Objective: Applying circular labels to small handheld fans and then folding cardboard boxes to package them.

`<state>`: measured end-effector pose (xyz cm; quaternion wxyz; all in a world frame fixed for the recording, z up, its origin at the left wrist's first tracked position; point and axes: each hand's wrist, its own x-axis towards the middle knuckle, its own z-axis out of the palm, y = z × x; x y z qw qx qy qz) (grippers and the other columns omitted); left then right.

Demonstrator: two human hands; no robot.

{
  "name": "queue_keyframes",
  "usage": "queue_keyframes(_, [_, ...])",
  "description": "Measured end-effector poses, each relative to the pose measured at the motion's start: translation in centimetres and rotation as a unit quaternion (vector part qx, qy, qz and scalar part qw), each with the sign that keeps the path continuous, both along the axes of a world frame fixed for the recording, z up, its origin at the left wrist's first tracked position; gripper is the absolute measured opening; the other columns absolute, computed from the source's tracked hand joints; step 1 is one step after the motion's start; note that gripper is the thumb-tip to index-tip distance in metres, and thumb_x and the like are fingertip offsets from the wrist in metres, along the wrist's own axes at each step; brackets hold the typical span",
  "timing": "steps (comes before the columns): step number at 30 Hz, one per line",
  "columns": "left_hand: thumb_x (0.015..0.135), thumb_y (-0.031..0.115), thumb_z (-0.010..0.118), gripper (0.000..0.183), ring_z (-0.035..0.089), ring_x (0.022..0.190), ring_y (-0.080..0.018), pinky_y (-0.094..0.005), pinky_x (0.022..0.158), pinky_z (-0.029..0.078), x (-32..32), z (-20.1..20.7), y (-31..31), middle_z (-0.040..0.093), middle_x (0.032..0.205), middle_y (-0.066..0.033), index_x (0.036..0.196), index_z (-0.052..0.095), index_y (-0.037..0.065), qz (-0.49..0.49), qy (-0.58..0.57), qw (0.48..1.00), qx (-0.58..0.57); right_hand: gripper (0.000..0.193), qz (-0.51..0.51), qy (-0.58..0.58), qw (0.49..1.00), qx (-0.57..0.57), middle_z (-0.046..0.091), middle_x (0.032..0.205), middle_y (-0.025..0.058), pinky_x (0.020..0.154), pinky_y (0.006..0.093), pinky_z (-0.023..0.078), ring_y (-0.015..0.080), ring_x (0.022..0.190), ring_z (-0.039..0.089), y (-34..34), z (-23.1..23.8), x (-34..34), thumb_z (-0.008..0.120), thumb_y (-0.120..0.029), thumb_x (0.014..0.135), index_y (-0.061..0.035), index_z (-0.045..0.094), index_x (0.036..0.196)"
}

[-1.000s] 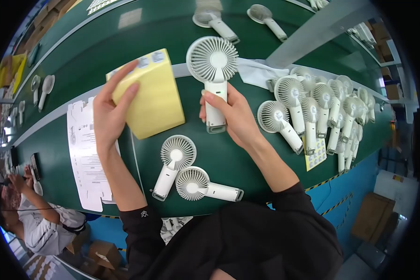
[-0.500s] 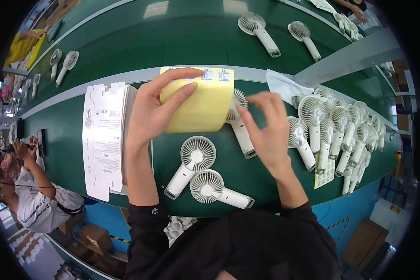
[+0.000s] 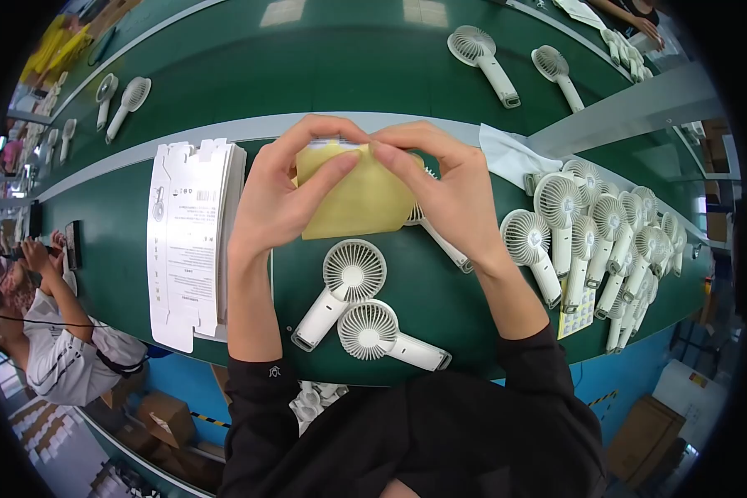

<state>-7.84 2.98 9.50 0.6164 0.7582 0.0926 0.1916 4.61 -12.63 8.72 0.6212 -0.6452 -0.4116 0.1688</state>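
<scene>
"So, how best to handle the yellow sheet (image 3: 353,199)?"

"Gently: bend without creasing, probably, and steady with the left while working the right thumb slowly along the edge."

"And the grip?"

"Left hand (image 3: 278,191) clamped on the top edge just short of twelve o'clock, thumb in front. Right hand (image 3: 452,183) pinched on the same edge just past twelve. Label caught in that pinch or not: cannot tell."

"Held where?"

"Above the green bench (image 3: 469,307), with a half-hidden fan (image 3: 446,242) at four o'clock and two white fans (image 3: 368,330) at six. Better not to knock those."

"Anything readable?"

"Hardly. Just a sliver of pale labels (image 3: 330,141) at twelve, mostly covered by fingers. On the stacked white cartons (image 3: 183,266), between eight and nine, a fan drawing, a barcode and rows of fine print, too small to make out. On the cuff, at seven, a small pale emblem (image 3: 275,372)."
</scene>
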Motion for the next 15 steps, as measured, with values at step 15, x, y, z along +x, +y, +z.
queue_keyframes(15, [0.095, 0.01, 0.065, 0.028, 0.068, 0.091, -0.0141, -0.0264, 0.081, 0.054, 0.4, -0.9, 0.1, 0.073, 0.104, -0.0098, 0.122, 0.067, 0.001, -0.019, 0.031, 0.999, 0.014, 0.018, -0.088, -0.189, 0.978, 0.029, 0.067, 0.107, 0.0106, 0.085, 0.0299, 0.05, 0.0204, 0.096, 0.064, 0.4, -1.2, 0.8, 0.072, 0.0, 0.086, -0.0012, 0.071, 0.104])
